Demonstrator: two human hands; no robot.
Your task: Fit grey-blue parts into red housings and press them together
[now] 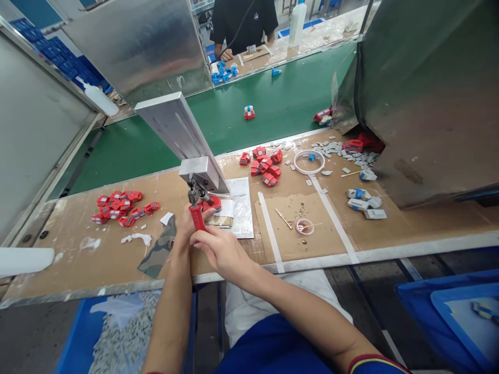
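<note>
A metal toggle clamp with a red handle (197, 218) is fixed to an upright metal stand (181, 130) on a white base plate (244, 208). My right hand (224, 252) is closed at the lower end of that handle. Beyond the handle, my left hand (187, 223) reaches to a red toy part (213, 203) under the clamp, its fingertips touching the part's near side. The handle hides some of the left fingers. White paper (226, 208) lies beside the red part.
Red toy parts (117, 205) lie in a pile at the left, with more (267, 165) right of the stand. A tape roll (309, 162), a small cup (304, 226) and grey pieces lie rightward. Behind runs a green belt (226, 119); a person (245, 23) sits across.
</note>
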